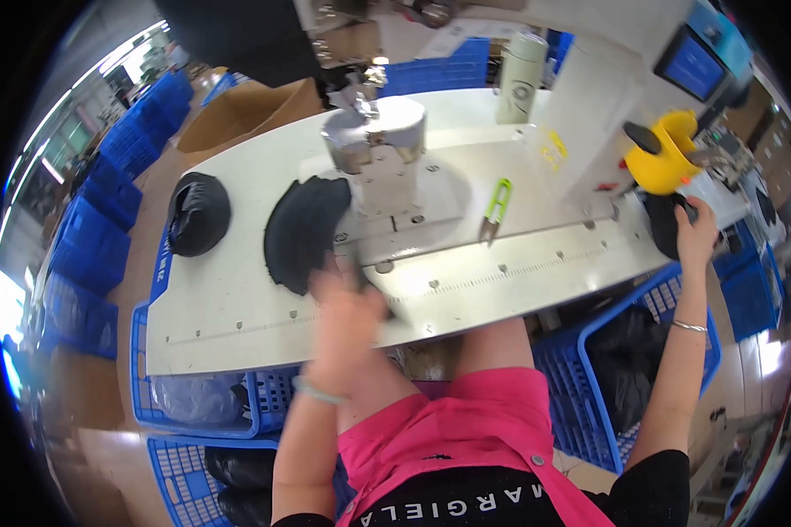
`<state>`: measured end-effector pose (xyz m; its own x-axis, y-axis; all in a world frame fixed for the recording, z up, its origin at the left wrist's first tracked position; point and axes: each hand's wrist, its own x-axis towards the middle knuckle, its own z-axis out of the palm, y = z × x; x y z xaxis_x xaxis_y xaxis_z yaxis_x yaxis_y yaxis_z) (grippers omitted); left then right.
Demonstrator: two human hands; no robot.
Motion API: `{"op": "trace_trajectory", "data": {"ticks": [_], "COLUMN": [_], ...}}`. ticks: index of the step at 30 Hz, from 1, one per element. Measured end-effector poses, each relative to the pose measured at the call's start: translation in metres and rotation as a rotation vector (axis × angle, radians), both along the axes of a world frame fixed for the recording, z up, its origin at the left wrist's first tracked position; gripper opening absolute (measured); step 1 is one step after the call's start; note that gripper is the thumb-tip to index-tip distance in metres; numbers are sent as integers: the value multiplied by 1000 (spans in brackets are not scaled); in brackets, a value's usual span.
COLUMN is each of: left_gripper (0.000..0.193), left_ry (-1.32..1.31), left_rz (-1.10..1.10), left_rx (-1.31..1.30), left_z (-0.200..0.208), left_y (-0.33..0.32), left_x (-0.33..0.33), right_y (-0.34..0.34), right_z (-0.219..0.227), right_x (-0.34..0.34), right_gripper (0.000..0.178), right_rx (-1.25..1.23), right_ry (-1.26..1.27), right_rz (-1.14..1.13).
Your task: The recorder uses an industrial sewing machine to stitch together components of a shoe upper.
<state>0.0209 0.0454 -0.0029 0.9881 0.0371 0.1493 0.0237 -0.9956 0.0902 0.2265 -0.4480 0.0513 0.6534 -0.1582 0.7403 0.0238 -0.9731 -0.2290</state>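
Observation:
My left hand point(347, 307) is smeared by motion at the near edge of the sewing machine's white bed. Beside its fingers lies a curved black fabric piece point(306, 233), spread on the bed left of the shiny sewing head point(375, 145). A dark strip blurs along the hand's right side; whether the fingers hold it cannot be made out. At the far right end of the bed, my right hand point(696, 233) has its fingers closed on a black fabric piece point(663, 227), which hangs at the table edge. Green thread snips point(496, 211) lie mid-bed between the hands.
A rounded black bundle point(199, 213) sits at the bed's left end. A pale flask point(520, 79) stands at the back, a yellow container point(664, 154) at the right near a small screen point(693, 63). Blue crates point(580, 395) with black pieces stand below; a cardboard box point(246, 114) stands behind.

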Motion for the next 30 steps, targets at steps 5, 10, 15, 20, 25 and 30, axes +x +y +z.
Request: {"op": "trace_trajectory", "data": {"ticks": [5, 10, 15, 20, 25, 30], "left_gripper": [30, 16, 12, 17, 20, 28], "left_ry": [499, -63, -262, 79, 178, 184], "left_rz": [-885, -662, -527, -522, -371, -215], "left_rx": [-920, -788, -684, -665, -658, -856], "left_z": [8, 18, 31, 20, 37, 34], "left_y": [-78, -50, -15, -5, 13, 19], "left_x": [-43, -33, -18, -15, -13, 16], "right_y": [-81, -91, -132, -165, -152, -201], "right_z": [-24, -28, -28, -34, -14, -16], "right_x": [54, 85, 96, 89, 46, -8], "right_gripper": [62, 66, 40, 26, 40, 41], "right_rx": [132, 84, 19, -74, 140, 357], "right_ry": [256, 580, 572, 391, 344, 90], "right_rz": [-203, -226, -351, -299, -252, -240]}}
